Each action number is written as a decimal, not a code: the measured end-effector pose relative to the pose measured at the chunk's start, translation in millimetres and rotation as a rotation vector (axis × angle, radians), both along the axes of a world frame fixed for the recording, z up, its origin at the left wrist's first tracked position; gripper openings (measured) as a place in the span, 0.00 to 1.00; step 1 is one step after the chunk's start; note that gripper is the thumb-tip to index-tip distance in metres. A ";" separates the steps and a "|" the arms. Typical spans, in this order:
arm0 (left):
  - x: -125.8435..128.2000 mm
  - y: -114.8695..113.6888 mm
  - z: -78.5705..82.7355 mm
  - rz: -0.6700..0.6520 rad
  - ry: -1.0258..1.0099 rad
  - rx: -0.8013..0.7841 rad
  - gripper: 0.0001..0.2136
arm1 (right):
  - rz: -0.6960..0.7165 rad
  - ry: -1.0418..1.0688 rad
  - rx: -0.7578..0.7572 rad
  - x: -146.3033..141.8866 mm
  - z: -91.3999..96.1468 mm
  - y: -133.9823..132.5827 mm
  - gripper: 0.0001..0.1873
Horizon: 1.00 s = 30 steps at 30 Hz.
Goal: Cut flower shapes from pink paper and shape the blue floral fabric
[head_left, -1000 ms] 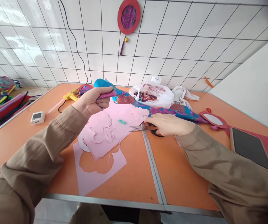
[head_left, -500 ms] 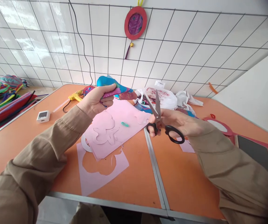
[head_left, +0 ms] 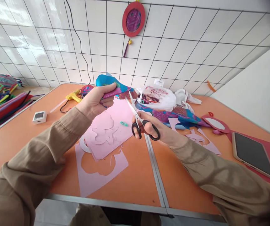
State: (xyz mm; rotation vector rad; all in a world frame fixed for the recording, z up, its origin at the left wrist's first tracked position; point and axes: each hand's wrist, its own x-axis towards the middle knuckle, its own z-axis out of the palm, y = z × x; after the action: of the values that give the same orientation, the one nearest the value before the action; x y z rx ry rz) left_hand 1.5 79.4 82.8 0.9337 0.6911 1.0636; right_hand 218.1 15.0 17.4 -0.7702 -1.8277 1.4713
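Note:
My left hand (head_left: 99, 99) pinches a piece of blue and purple patterned fabric (head_left: 106, 82), holding it up above the table with the thumb on top. In my right hand (head_left: 153, 127) are scissors (head_left: 135, 110) with black handles, fingers through the loops. The blades are parted and point up and left, at the right end of the fabric; whether they touch it I cannot tell. Beneath the hands lie pink sheets (head_left: 127, 131) with cut shapes (head_left: 104, 135) and a small green clip (head_left: 124, 124). Nearer the front is a pink sheet with a cut-out hole (head_left: 102, 185).
A white plastic bag (head_left: 168, 97) and more patterned fabric (head_left: 165, 116) lie at the back. On the right are a phone (head_left: 254, 153) and a red-rimmed oval (head_left: 216, 123). To the left stand a yellow glue gun (head_left: 75, 96), a white box (head_left: 40, 116) and pipe cleaners (head_left: 8, 103).
My right hand has moved left with the scissors, bringing the open blades up to the fabric's right end. My left hand still holds the fabric. The view has shifted slightly.

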 end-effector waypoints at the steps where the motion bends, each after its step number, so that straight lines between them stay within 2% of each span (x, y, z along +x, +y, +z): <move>1: 1.7 -1.0 -0.4 0.012 0.003 -0.007 0.19 | -0.007 0.006 0.006 -1.0 -0.9 -0.2 0.32; 7: 10.5 -2.4 -7.6 0.030 0.020 -0.007 0.19 | -0.016 0.053 0.016 -3.3 -7.0 0.8 0.33; 14: 11.6 -1.9 -10.8 0.030 0.060 0.017 0.21 | -0.041 0.069 0.000 -5.4 -5.2 -3.2 0.32; 21: 16.6 -5.7 -14.8 0.072 0.077 0.084 0.19 | -0.088 0.096 -0.020 -6.5 -9.4 -2.0 0.30; 30: 20.8 -9.4 -18.2 0.073 0.098 0.101 0.19 | -0.179 0.058 -0.017 -9.9 -3.8 -5.0 0.31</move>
State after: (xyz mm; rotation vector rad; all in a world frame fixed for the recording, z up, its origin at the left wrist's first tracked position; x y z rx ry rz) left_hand 22.4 70.0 64.6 1.0595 0.7633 1.1315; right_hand 208.3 10.0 13.6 -0.8667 -1.6597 1.3810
